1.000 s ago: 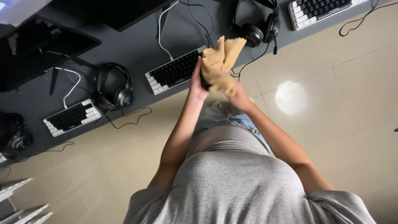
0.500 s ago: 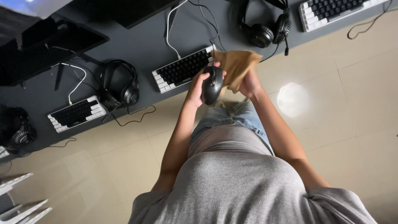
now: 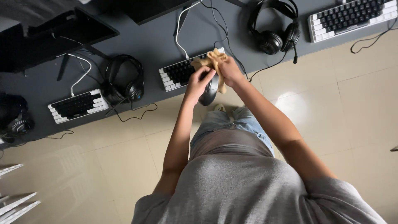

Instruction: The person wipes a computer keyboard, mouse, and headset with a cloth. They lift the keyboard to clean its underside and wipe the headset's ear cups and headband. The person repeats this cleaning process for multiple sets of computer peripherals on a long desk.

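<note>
- Mouse, dark, computer type: held up off the desk edge in my left hand, fingers curled around its far end; it sits just near of the middle keyboard.
- Cloth, tan, crumpled: bunched in my right hand, fingers closed on it, pressed against the mouse's far right side.
- Middle keyboard, black keys, white frame: on the grey desk, partly under the cloth.
- Headset, black: left of that keyboard, cable trailing over the desk edge.
- Small keyboard: further left.
- Second headset and third keyboard: far right on the desk.
- Floor: pale tiles, with a light reflection I see right of my arm.
</note>
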